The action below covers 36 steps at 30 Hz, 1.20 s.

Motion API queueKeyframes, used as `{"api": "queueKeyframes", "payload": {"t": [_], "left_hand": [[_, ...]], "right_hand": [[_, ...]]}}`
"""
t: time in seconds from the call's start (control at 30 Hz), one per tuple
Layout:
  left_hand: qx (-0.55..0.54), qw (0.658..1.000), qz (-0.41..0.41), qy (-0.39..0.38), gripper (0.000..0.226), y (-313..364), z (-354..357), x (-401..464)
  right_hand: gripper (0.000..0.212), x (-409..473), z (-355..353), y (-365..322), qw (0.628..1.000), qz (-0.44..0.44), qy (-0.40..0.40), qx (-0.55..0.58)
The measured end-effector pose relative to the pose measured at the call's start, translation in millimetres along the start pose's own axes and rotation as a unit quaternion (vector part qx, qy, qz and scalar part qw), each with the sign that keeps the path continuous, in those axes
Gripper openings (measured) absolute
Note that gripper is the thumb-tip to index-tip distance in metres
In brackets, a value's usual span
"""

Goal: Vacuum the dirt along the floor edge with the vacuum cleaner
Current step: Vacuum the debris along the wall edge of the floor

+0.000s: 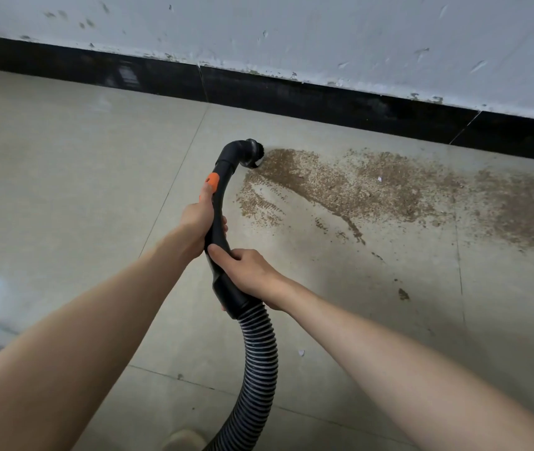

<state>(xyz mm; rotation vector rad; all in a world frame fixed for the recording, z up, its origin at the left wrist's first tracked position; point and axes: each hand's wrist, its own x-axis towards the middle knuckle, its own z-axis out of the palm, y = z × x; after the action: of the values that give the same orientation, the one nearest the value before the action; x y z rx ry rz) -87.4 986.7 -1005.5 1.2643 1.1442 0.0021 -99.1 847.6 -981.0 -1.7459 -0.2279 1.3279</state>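
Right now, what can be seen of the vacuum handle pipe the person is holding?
The vacuum handle pipe is a curved black tube of plastic look with an orange slider near its upper bend. Its far end carries a small round brush nozzle at the left edge of the brown dirt patch. Its near end joins a ribbed black hose. The left hand grips it higher, the right hand lower, by the collar.

No readable text, no labels, no brands, no numbers (none on any surface in view)
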Motion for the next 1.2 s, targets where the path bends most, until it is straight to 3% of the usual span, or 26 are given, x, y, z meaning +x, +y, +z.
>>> {"api": "queueKeyframes", "payload": {"t": [0.67, 1.2], "left_hand": [[0.062, 0.998, 0.022, -0.01, 0.068, 17, 23, 1], [0.121, 0.992, 0.033, -0.014, 0.06, 18, 89, -15]], "right_hand": [[0.047, -1, -17, -2, 0.999, -0.004, 0.022, 0.038], [0.047, -22, -62, 22, 0.996, -0.019, 0.048, 0.073]]}}
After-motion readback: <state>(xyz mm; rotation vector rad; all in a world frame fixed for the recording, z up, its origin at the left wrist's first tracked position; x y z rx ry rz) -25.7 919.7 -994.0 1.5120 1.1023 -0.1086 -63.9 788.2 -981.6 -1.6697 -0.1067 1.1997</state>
